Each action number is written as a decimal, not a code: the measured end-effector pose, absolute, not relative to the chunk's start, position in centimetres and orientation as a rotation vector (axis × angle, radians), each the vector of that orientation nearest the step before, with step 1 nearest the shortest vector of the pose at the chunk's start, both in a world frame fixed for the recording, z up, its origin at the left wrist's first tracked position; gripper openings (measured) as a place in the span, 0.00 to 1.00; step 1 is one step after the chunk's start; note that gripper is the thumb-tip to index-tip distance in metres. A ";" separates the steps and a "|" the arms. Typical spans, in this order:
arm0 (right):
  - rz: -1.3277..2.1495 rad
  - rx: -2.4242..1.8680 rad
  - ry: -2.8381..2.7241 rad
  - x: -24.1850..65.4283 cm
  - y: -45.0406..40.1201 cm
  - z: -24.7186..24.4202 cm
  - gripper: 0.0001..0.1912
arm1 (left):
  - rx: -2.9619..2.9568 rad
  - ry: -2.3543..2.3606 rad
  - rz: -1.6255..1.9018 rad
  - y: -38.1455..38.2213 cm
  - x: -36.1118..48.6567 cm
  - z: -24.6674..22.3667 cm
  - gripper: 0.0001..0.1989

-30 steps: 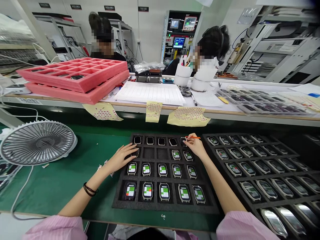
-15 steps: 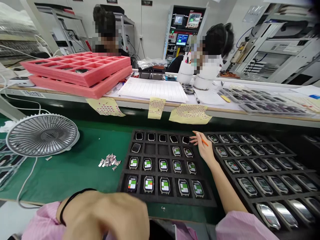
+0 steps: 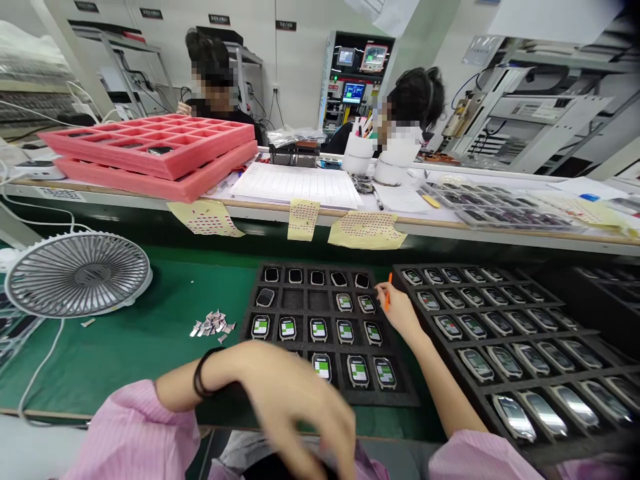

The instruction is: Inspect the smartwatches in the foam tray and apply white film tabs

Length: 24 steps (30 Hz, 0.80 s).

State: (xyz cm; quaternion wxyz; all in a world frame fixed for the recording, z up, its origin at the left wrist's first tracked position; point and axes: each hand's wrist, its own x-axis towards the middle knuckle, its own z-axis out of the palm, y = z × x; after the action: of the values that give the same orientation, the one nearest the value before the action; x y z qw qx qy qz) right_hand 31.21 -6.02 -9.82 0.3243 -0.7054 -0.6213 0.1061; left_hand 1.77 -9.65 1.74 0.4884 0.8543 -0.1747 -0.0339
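Blurred by motion, my left hand [image 3: 295, 400] hangs over the front edge of the bench and the lower left of a black foam tray [image 3: 330, 395]; its fingers point down and look apart, with nothing seen in them. My right hand [image 3: 397, 308] grips an orange stick-like tool [image 3: 390, 283] at the tray's right edge, beside the second row. Watches sit in the tray's slots; several have lit green and white screens, such as one watch [image 3: 357, 370], while the top row is dark. Two slots in the second row hold nothing.
A second foam tray of watches [image 3: 533, 360] lies to the right. On the green mat [image 3: 165, 280] are small silvery pieces [image 3: 214, 324] and a round fan [image 3: 80, 273]. The shelf behind holds stacked red foam trays [image 3: 150, 143] and papers [image 3: 297, 183]. Two people sit beyond.
My left hand has moved right and its forearm now shows more. My right hand has drawn slightly down from the tray's top corner, and the orange tool is more upright. The view has shifted a little.
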 end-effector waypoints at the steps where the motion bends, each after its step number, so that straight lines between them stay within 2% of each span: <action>1: 0.263 -1.889 -1.642 31.0 -6.0 -10.0 0.12 | 2.240 -0.239 -0.057 -8.6 2.7 1.3 0.07; 4: 0.241 -1.979 -1.672 30.0 -5.8 -10.7 0.10 | 2.657 0.596 0.058 -5.1 6.1 -0.9 0.11; 8: 0.265 -2.008 -1.699 29.6 -5.4 -11.2 0.08 | 2.638 0.954 0.044 -2.2 9.6 -4.8 0.16; 14: 0.450 -1.844 -1.723 31.2 -4.8 -11.4 0.10 | 2.548 1.124 -0.037 -1.8 11.4 -6.4 0.20; 20: 0.620 -1.693 -1.717 32.1 -4.3 -11.7 0.23 | 2.442 1.029 -0.056 -0.2 11.4 -6.0 0.21; 24: 0.630 -1.688 -1.744 31.8 -4.6 -11.2 0.20 | 2.412 0.885 -0.042 0.8 11.4 -6.4 0.20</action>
State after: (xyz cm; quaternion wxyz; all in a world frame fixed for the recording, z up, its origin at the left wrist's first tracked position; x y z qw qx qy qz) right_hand 31.77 -4.59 -11.22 0.3115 -0.6396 -0.6609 0.2389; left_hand 11.35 0.80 -6.38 0.2821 0.9006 0.3304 -0.0158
